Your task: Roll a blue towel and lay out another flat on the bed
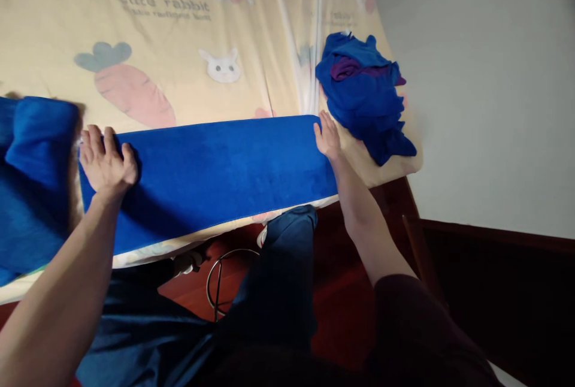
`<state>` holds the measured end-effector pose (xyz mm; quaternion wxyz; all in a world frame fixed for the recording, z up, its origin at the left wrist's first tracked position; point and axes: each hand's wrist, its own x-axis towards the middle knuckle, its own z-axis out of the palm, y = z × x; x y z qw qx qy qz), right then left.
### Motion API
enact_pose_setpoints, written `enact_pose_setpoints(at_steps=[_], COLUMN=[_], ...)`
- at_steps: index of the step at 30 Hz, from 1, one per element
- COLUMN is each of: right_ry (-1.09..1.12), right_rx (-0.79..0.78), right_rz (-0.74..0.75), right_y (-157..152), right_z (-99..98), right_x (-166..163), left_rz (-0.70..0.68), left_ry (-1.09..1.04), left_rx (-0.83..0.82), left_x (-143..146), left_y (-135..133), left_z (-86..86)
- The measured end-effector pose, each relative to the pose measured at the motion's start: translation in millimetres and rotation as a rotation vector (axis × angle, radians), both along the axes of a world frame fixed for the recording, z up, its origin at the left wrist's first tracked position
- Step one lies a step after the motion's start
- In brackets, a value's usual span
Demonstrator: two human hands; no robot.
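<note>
A long blue towel (215, 165) lies folded in a strip across the near edge of a bed. My left hand (105, 159) rests flat on its left end, fingers spread. My right hand (327, 135) presses on the towel's right end, fingers together and stretched out. Neither hand grips anything.
The bed sheet (188, 45) is cream with carrots and rabbits printed on it. A folded blue towel stack (31, 171) lies at the left. A crumpled pile of blue and purple cloths (363, 96) sits at the right corner. A white wall (485, 87) stands right, with dark red floor (341, 291) below.
</note>
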<state>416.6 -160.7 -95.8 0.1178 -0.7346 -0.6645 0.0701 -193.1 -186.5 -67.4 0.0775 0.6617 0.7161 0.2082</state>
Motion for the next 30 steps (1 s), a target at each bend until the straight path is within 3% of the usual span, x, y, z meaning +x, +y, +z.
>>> enact_pose_setpoints(at_steps=[3, 8, 13, 20, 25, 28, 30], right_ry=[0.037, 0.061, 0.144, 0.078, 0.004, -0.047, -0.086], right_rx=[0.068, 0.028, 0.026, 0.175, 0.214, 0.206, 0.219], right_rz=[0.012, 0.125, 0.066, -0.005, -0.158, -0.251, -0.207], right_y=[8, 29, 39, 20, 8, -1, -8], right_z=[6.0, 20.6, 25.2, 19.9, 5.6, 10.4, 19.2], right_x=[11, 30, 24, -1, -5, -19, -38], left_rz=[-0.003, -0.003, -0.005, -0.006, -0.017, -0.012, -0.018], left_ry=[-0.029, 0.002, 0.011, -0.013, -0.017, -0.020, -0.021], left_rx=[0.008, 0.016, 0.033, 0.037, 0.053, 0.043, 0.043], left_x=[-2, -1, 1, 2, 1, 2, 3], left_y=[1, 0, -1, -1, -1, -1, -2], left_z=[-2.4, -1.7, 0.4, 0.9, -1.2, -0.6, 0.6])
